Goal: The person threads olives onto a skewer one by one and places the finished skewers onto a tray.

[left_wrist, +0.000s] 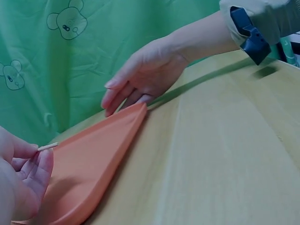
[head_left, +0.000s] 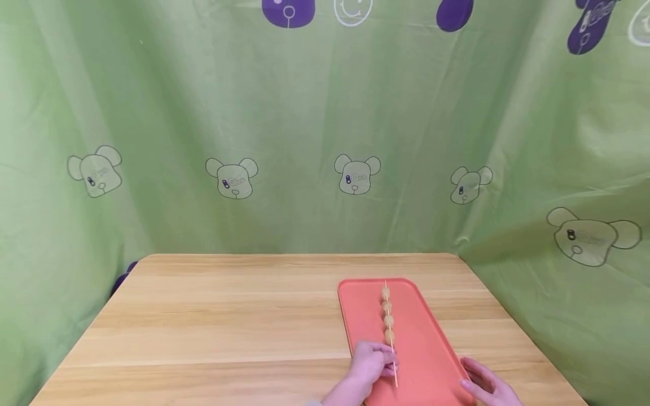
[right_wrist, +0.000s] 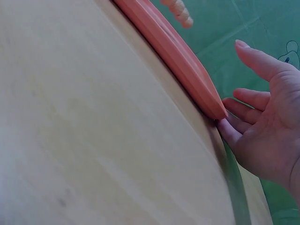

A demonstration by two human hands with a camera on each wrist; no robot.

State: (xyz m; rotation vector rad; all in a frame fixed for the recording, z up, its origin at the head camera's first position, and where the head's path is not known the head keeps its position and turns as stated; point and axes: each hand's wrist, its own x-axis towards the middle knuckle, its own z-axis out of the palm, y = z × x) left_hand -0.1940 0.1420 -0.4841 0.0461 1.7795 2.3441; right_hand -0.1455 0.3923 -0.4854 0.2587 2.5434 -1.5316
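Observation:
A wooden skewer threaded with several round tan balls (head_left: 388,320) is held lengthwise over the red tray (head_left: 424,355). My left hand (head_left: 369,362) pinches its bare near end between thumb and fingers; the stick's tip (left_wrist: 48,146) pokes out of that grip in the left wrist view. From the right wrist, the balls (right_wrist: 179,13) appear above the tray's rim (right_wrist: 173,56). At the tray's right side is my right hand (head_left: 490,384); its fingers (right_wrist: 253,99) are loosely extended and touch the tray's corner, with the thumb raised apart.
The tray lies on the right part of a wood-grain table (head_left: 218,327). Green curtains (head_left: 294,220) printed with bear heads hang behind the table and along both sides. A dark band (left_wrist: 251,35) circles the right sleeve.

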